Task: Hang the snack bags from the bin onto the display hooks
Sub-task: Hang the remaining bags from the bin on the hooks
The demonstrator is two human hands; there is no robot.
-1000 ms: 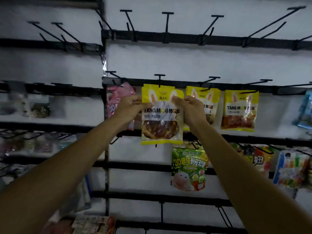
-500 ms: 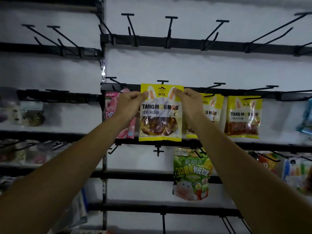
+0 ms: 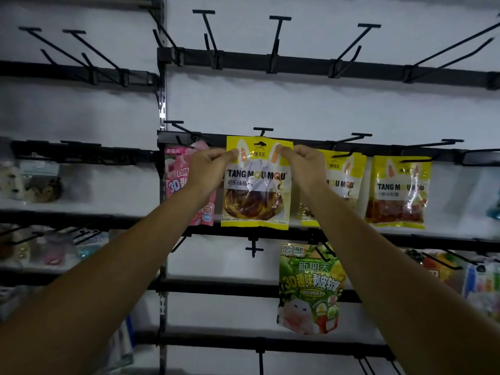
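Observation:
A yellow snack bag [image 3: 257,196] with a rabbit print and brown sweets inside is held flat against the middle rail. My left hand [image 3: 209,165] pinches its top left corner and my right hand [image 3: 304,163] pinches its top right corner. The bag's hang hole sits just under the black T-tipped hook [image 3: 263,129]; whether the hook passes through the hole cannot be told. The bin is out of view.
Two more yellow bags [image 3: 397,193] hang to the right, a pink bag [image 3: 177,174] to the left, a green bag [image 3: 311,290] below. The top rail [image 3: 297,62] carries several bare hooks. Blurred packets hang on the left panel and far right.
Both hands have lifted the yellow bag higher, so its top edge now reaches the hook's tip. My head view has tilted up a little.

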